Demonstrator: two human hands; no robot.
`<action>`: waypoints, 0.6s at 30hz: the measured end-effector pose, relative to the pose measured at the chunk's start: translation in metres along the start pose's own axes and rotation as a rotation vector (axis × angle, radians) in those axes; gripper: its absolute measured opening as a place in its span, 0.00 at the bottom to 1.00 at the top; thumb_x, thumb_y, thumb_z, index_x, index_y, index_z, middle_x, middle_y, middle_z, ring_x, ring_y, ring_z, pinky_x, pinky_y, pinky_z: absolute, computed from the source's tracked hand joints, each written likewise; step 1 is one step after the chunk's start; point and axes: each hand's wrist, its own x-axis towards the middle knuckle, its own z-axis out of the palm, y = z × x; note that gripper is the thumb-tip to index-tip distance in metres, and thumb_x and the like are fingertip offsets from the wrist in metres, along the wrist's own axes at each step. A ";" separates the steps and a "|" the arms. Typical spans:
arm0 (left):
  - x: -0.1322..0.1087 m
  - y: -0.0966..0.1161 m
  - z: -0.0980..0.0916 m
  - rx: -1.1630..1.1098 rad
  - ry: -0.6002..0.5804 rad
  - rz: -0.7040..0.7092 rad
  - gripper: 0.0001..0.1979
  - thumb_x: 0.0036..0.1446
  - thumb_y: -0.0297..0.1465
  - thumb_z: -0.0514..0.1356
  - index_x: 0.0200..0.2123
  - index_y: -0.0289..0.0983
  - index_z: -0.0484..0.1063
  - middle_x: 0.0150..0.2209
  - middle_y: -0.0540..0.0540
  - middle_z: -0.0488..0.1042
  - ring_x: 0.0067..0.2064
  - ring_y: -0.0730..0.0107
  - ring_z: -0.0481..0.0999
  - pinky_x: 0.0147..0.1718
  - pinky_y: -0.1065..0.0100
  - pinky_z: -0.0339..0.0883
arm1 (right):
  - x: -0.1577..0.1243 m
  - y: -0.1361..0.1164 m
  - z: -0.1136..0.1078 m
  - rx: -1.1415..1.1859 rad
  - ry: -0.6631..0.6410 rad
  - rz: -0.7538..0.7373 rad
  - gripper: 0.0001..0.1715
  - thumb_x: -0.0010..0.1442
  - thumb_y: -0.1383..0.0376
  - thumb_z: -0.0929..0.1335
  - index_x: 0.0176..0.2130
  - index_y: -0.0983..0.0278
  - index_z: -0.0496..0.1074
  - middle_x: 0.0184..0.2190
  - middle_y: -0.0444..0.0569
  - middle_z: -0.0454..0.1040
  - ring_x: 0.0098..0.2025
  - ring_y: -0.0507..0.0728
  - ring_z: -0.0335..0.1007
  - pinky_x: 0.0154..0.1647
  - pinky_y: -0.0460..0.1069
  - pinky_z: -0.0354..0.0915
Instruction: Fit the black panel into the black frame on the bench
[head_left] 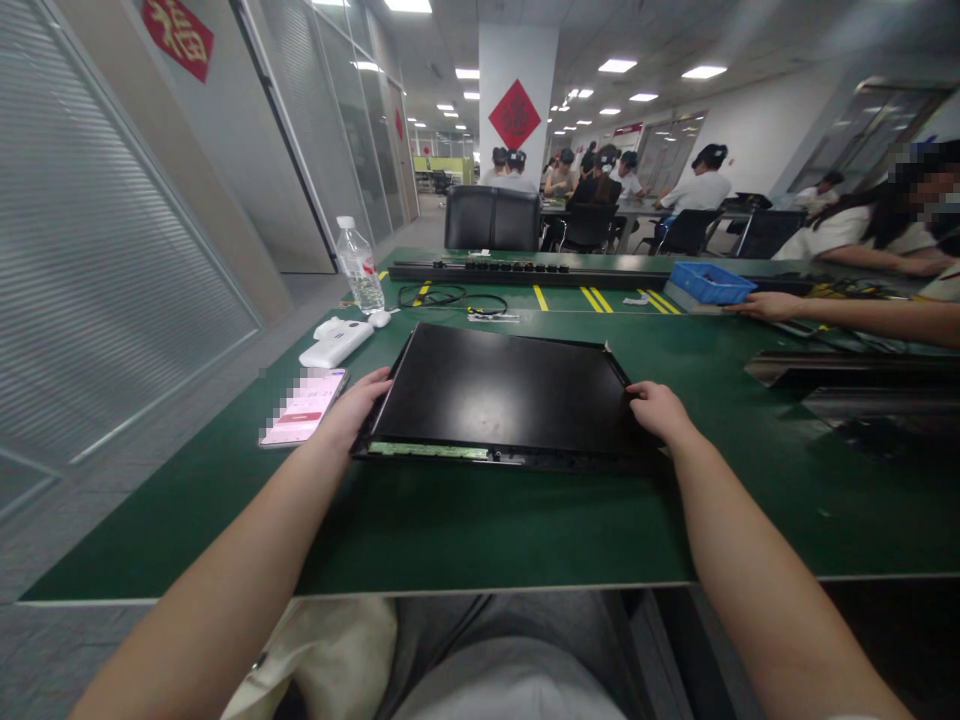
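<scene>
A flat black display panel point(510, 390) in a thin dark frame is held level, low over the green table point(525, 540); whether it touches the table I cannot tell. A green circuit strip point(427, 451) shows along its near edge. My left hand point(358, 405) grips the panel's left side, with the fingers partly hidden under and behind the edge. On the opposite side, my right hand point(658, 410) is closed on the right edge, thumb on top. Left of the panel lie a phone point(306, 405) with a pink screen and a white device point(336, 343).
A water bottle point(360, 268) stands at the back left. Black cables point(454, 297) lie behind the panel, before a long dark bar point(480, 270). At right, a co-worker's hand point(769, 306) touches a blue bin point(710, 283); dark metal strips point(847, 375) lie nearer.
</scene>
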 end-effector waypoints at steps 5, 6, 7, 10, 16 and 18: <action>0.002 -0.003 -0.007 0.033 -0.042 0.018 0.49 0.52 0.15 0.66 0.74 0.43 0.54 0.30 0.47 0.82 0.18 0.65 0.77 0.16 0.68 0.73 | 0.001 0.001 0.000 0.034 0.002 0.009 0.27 0.53 0.69 0.68 0.51 0.60 0.81 0.50 0.55 0.79 0.54 0.64 0.76 0.58 0.55 0.70; 0.001 -0.003 -0.007 0.029 -0.060 0.016 0.48 0.52 0.16 0.67 0.73 0.43 0.56 0.30 0.47 0.82 0.18 0.64 0.78 0.17 0.68 0.73 | 0.001 0.001 0.000 0.047 0.001 0.007 0.27 0.52 0.69 0.68 0.51 0.60 0.81 0.50 0.55 0.79 0.54 0.64 0.76 0.58 0.55 0.70; 0.000 -0.003 -0.008 0.026 -0.075 0.014 0.46 0.52 0.17 0.68 0.72 0.42 0.59 0.30 0.47 0.82 0.19 0.64 0.79 0.18 0.67 0.74 | 0.001 0.001 0.000 0.058 -0.001 0.006 0.27 0.51 0.69 0.69 0.51 0.60 0.81 0.50 0.56 0.79 0.53 0.64 0.76 0.58 0.55 0.70; -0.005 -0.001 -0.005 0.031 -0.088 0.014 0.37 0.52 0.21 0.71 0.66 0.38 0.68 0.30 0.46 0.83 0.22 0.63 0.81 0.21 0.68 0.76 | 0.001 0.002 0.000 0.066 -0.002 0.000 0.27 0.52 0.69 0.68 0.51 0.62 0.81 0.51 0.57 0.79 0.53 0.65 0.76 0.58 0.57 0.70; -0.013 0.002 0.002 0.080 -0.073 0.046 0.24 0.53 0.26 0.73 0.55 0.36 0.78 0.32 0.44 0.84 0.27 0.62 0.84 0.23 0.70 0.75 | -0.001 0.000 0.000 0.038 0.009 -0.015 0.27 0.53 0.70 0.67 0.52 0.62 0.81 0.50 0.56 0.80 0.53 0.63 0.77 0.57 0.54 0.69; -0.014 0.002 0.002 0.085 -0.077 0.056 0.24 0.53 0.25 0.72 0.54 0.35 0.79 0.32 0.44 0.85 0.27 0.63 0.84 0.23 0.71 0.75 | -0.001 0.000 0.000 0.027 -0.001 -0.016 0.28 0.54 0.70 0.67 0.53 0.63 0.81 0.51 0.57 0.80 0.53 0.64 0.77 0.57 0.55 0.69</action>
